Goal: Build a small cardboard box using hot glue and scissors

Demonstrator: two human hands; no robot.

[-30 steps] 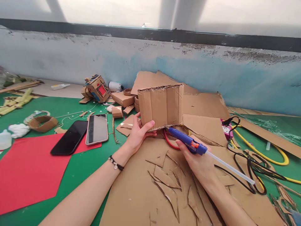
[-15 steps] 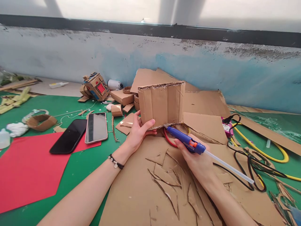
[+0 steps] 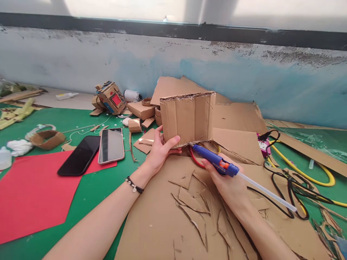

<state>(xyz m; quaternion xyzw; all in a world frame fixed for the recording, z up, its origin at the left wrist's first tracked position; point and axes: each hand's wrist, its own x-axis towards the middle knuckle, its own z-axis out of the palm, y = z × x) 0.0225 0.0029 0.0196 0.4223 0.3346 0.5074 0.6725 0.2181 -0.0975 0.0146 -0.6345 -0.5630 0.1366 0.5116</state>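
Observation:
My left hand grips the lower left corner of a cardboard box, thumb on its front face and the other fingers partly hidden behind and under it. The box is held up and slightly tilted. In my right hand is a blue hot glue gun, with a long clear glue stick coming out of its back end. The gun's tip is at the box's bottom edge; I cannot tell whether it touches. Under them lies a large cardboard sheet with torn cardboard scraps on it.
Two phones lie on red paper at the left. Cardboard pieces and a small cardboard model stand behind. A black cord and a yellow cable tangle at the right. A wall closes the back.
The box's right side and the glue gun have shifted very slightly to the right. Both hands keep their holds, and the view has tipped a little.

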